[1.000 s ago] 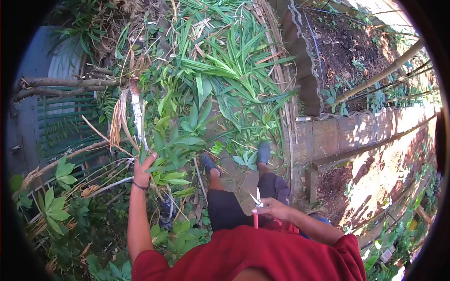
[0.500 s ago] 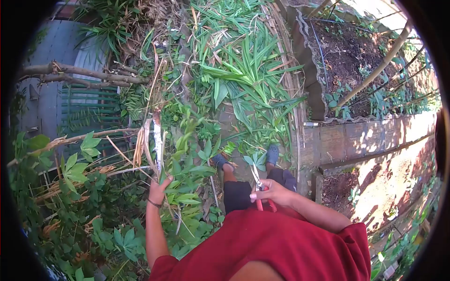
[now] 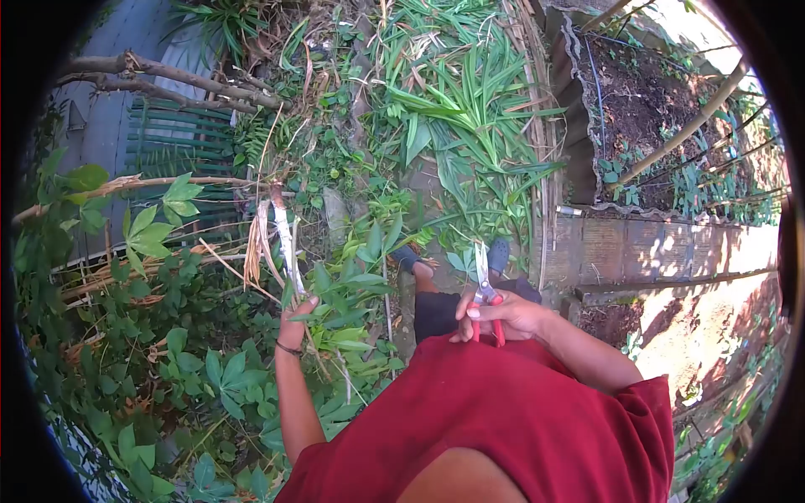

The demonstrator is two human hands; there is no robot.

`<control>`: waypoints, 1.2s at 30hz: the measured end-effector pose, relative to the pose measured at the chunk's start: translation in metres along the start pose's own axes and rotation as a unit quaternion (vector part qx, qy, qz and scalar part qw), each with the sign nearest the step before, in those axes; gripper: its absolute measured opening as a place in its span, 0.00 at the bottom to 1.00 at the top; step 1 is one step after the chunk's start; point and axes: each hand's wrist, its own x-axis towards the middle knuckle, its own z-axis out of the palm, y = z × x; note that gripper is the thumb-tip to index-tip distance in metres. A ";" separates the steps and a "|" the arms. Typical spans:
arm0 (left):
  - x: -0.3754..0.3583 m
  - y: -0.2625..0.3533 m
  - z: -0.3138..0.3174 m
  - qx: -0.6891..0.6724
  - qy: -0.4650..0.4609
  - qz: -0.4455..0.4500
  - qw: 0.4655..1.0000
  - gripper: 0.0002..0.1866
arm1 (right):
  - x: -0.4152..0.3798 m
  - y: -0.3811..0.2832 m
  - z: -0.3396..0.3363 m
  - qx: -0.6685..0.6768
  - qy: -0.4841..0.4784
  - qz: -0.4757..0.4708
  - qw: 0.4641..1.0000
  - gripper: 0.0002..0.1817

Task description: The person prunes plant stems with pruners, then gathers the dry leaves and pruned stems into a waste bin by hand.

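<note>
My left hand is closed around the lower end of a bundle of leafy stems, at left of centre. Just above that hand, a pale stripped stalk with dry brown leaves rises beside the greenery. In front of the red shirt, my right hand grips pruning shears with red handles. Their metal blades point away from me, over the feet. The fingers partly hide the handles.
Cut long green leaves cover the path ahead. Bare branches reach in from the left above dense foliage. At right, a corrugated sheet edge and a low brick wall border soil beds.
The view has shifted, so the surroundings sit further right. My right hand has turned the shears more upright, and their red handles show more. My left hand still grips the stems.
</note>
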 end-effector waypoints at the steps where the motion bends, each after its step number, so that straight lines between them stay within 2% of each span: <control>1: 0.001 0.002 -0.006 0.000 0.000 0.003 1.000 0.19 | 0.005 -0.004 0.001 0.019 -0.015 -0.015 1.000 0.13; 2: 0.004 0.004 -0.016 -0.004 0.004 0.012 1.000 0.19 | 0.010 -0.008 0.001 0.040 -0.031 -0.031 0.998 0.13; 5: 0.000 0.029 -0.032 -0.014 0.011 0.009 1.000 0.19 | 0.034 -0.009 -0.010 -0.002 0.043 0.004 0.999 0.15; 6: -0.005 0.041 -0.033 -0.020 0.013 0.018 1.000 0.20 | 0.042 -0.009 -0.013 -0.003 0.095 0.023 0.995 0.14; 11: -0.019 0.067 -0.054 -0.024 0.039 0.060 0.997 0.21 | 0.063 -0.006 -0.030 -0.062 0.123 0.023 0.990 0.13; 13: -0.025 0.074 -0.058 -0.021 0.012 0.038 0.999 0.21 | 0.062 -0.017 -0.024 -0.223 0.199 0.085 0.950 0.13; 15: -0.023 0.067 -0.061 -0.021 0.003 0.048 0.999 0.23 | 0.072 0.008 -0.070 -0.252 0.211 0.070 0.942 0.14; 18: -0.037 0.077 -0.035 -0.059 0.008 0.101 0.993 0.25 | 0.065 0.005 -0.076 -0.426 0.257 0.092 0.863 0.09; 19: -0.037 0.075 -0.032 -0.060 0.008 0.101 0.993 0.25 | 0.063 0.006 -0.084 -0.426 0.257 0.092 0.862 0.09; 21: -0.038 0.069 -0.029 -0.054 0.020 0.094 0.994 0.23 | 0.058 0.015 -0.109 -0.486 0.273 0.099 0.824 0.10; 22: -0.040 0.070 -0.025 -0.055 0.020 0.078 0.995 0.22 | 0.054 0.018 -0.118 -0.485 0.273 0.101 0.825 0.10; 24: -0.035 0.061 -0.024 -0.044 0.033 0.083 0.995 0.22 | 0.045 0.016 -0.124 -0.507 0.300 0.072 0.805 0.17; 25: -0.032 0.059 -0.022 -0.033 0.046 0.091 0.994 0.21 | 0.041 0.013 -0.126 -0.508 0.300 0.071 0.805 0.17; 27: -0.031 0.056 -0.015 -0.037 0.046 0.087 0.994 0.21 | 0.028 0.005 -0.119 -0.549 0.339 0.082 0.760 0.17; 30: -0.029 0.051 -0.009 -0.006 0.054 0.065 0.996 0.20 | 0.015 0.007 -0.136 -0.568 0.357 0.074 0.738 0.18; 34: -0.023 0.050 0.005 -0.002 0.034 0.067 0.997 0.20 | -0.005 0.013 -0.158 -0.569 0.384 0.073 0.724 0.19; 36: -0.020 0.049 0.009 -0.011 0.013 0.060 0.998 0.19 | -0.010 0.022 -0.177 -0.517 0.412 0.080 0.746 0.19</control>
